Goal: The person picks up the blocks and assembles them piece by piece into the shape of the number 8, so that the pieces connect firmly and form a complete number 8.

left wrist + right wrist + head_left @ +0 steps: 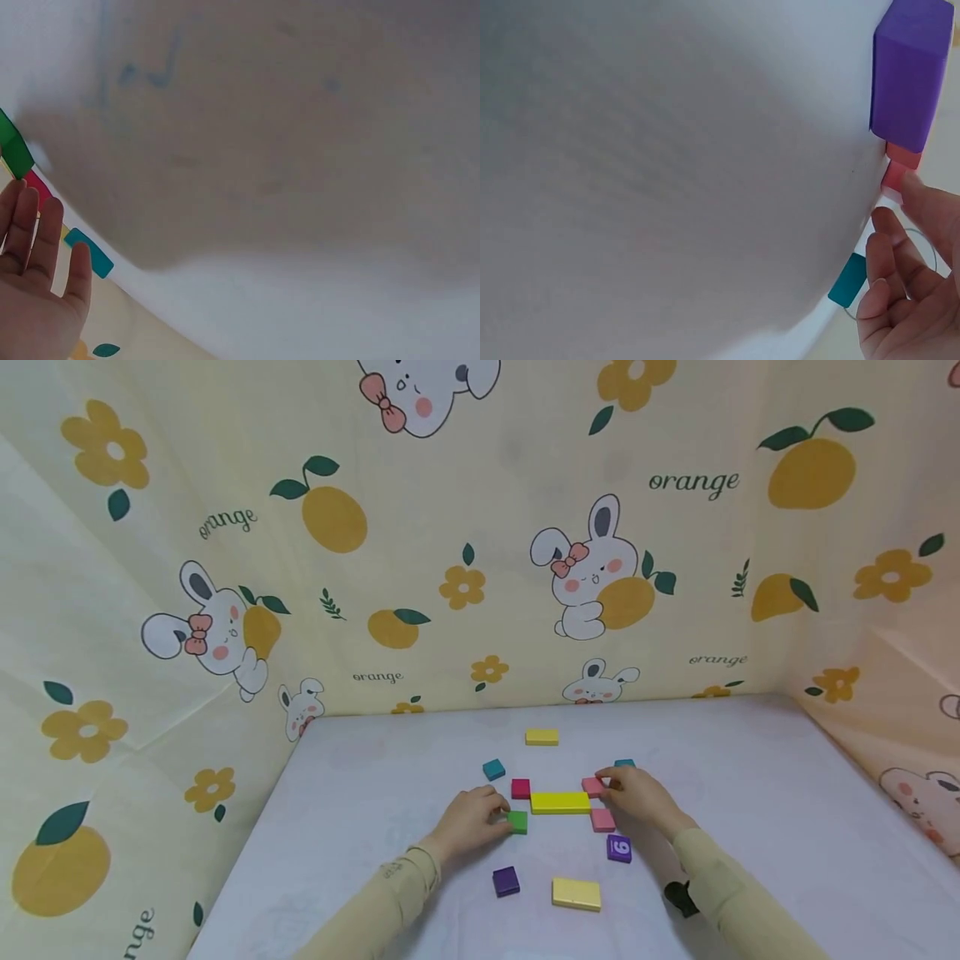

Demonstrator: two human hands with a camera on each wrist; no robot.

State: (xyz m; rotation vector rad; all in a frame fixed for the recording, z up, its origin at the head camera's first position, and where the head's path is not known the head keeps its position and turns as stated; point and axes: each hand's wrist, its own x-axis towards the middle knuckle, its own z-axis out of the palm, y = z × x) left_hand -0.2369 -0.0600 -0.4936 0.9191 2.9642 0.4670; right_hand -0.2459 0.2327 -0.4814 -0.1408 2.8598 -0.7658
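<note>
In the head view my left hand has its thumb and fingertips at the left side of a green block, gripping it on the table. The left wrist view shows the hand below the green block, thumb hidden. My right hand pinches the upper pink block at the right end of a long yellow block. Another pink block lies just below. A red block sits at the yellow block's left end. In the right wrist view the thumb of my hand touches the pink block.
Teal blocks lie farther back, the right one partly behind my hand. A yellow block is at the back. Nearer lie a purple block marked with a digit, a dark purple block and a pale yellow block.
</note>
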